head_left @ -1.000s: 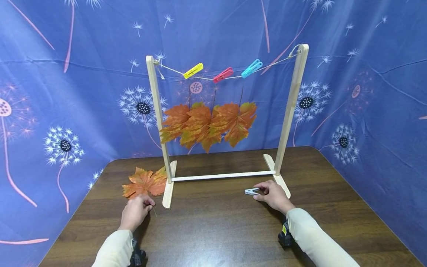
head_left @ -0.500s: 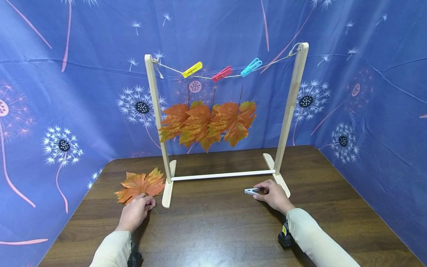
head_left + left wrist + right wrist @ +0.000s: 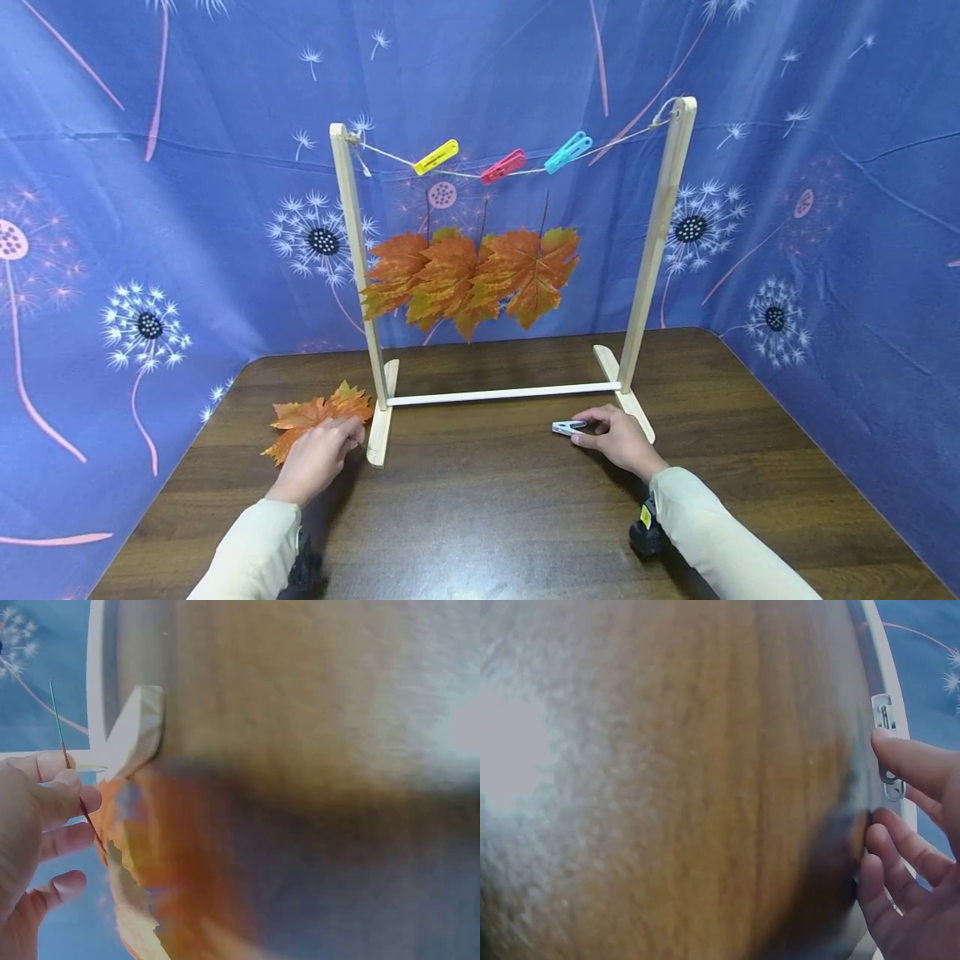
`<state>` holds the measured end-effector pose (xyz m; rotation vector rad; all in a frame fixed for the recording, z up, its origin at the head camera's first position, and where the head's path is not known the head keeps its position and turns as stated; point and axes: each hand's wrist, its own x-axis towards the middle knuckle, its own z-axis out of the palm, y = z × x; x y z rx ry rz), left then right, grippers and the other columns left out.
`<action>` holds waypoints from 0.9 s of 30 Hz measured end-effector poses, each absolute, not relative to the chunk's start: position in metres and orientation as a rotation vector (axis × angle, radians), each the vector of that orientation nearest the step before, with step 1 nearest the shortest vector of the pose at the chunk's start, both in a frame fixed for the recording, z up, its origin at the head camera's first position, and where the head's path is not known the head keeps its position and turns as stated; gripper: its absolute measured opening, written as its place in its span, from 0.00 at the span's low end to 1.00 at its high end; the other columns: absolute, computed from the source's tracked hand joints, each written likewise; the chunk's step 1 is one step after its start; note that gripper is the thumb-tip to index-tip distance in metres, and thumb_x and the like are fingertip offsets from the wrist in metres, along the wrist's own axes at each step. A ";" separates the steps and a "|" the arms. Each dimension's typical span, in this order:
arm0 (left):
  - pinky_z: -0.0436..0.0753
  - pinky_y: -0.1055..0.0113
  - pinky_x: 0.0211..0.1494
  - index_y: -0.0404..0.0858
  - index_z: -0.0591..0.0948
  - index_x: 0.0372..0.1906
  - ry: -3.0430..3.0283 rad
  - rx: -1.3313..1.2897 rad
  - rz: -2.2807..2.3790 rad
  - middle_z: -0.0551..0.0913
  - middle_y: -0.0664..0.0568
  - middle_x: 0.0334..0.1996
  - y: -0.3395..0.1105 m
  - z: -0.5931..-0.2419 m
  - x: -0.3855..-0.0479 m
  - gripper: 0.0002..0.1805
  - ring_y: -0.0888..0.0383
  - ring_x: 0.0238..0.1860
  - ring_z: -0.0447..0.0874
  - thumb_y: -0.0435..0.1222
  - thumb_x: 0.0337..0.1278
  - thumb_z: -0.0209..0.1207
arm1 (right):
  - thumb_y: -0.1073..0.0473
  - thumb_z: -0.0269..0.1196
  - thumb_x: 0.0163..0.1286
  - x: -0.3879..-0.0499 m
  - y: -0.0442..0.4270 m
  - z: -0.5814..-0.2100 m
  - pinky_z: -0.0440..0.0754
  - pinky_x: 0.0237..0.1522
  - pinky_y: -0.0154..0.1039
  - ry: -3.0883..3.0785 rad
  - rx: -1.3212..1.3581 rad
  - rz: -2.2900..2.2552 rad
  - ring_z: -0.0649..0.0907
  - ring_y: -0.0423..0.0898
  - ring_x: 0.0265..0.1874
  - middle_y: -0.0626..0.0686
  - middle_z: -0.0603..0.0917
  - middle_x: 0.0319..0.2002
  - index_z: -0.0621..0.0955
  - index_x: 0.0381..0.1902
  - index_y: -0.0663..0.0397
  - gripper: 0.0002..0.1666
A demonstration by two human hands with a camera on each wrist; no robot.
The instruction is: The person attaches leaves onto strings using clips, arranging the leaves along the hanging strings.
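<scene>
My left hand (image 3: 318,454) pinches the thin stem (image 3: 84,806) of an orange maple leaf (image 3: 300,417) between thumb and fingertips. The leaf is beside the rack's left foot, partly hidden behind the hand in the head view. On the right, my right hand (image 3: 618,437) holds a pale clothespin (image 3: 567,427) between thumb and fingers, low over the table near the rack's right foot. In the right wrist view the clothespin (image 3: 885,712) shows its metal spring, with the thumb lying across it.
A wooden rack (image 3: 660,242) carries a string. Yellow (image 3: 437,157), red (image 3: 503,166) and blue (image 3: 568,152) clothespins sit on it, with several overlapping maple leaves (image 3: 457,279) below. A white bar (image 3: 502,395) joins the feet on the brown table (image 3: 465,508). Blue patterned cloth (image 3: 225,208) surrounds it.
My left hand has shifted slightly right and up, and the leaf has turned and now lies more behind the hand. The right hand and its clothespin stay nearly where they were.
</scene>
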<state>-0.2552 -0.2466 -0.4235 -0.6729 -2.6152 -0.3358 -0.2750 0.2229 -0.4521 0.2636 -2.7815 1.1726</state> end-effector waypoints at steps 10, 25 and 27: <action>0.76 0.58 0.30 0.45 0.80 0.30 -2.667 -0.684 -0.415 0.80 0.61 0.25 -0.235 -0.394 -0.258 0.11 0.57 0.29 0.80 0.26 0.54 0.69 | 0.62 0.74 0.62 -0.272 0.219 -0.438 0.76 0.35 0.39 -2.746 0.160 1.380 0.82 0.44 0.32 0.54 0.88 0.36 0.86 0.47 0.63 0.16; 0.77 0.61 0.32 0.44 0.85 0.30 -2.745 -0.716 -0.550 0.86 0.59 0.24 -0.225 -0.364 -0.267 0.09 0.66 0.25 0.79 0.26 0.52 0.70 | 0.62 0.73 0.63 -0.273 0.223 -0.404 0.78 0.34 0.33 -2.662 0.252 1.365 0.82 0.44 0.33 0.53 0.85 0.34 0.82 0.46 0.65 0.17; 0.76 0.61 0.31 0.44 0.85 0.31 -2.760 -0.702 -0.586 0.85 0.59 0.23 -0.221 -0.358 -0.267 0.08 0.66 0.25 0.78 0.27 0.53 0.70 | 0.62 0.73 0.64 -0.273 0.222 -0.397 0.78 0.34 0.33 -2.652 0.292 1.354 0.82 0.43 0.33 0.52 0.85 0.34 0.82 0.46 0.65 0.17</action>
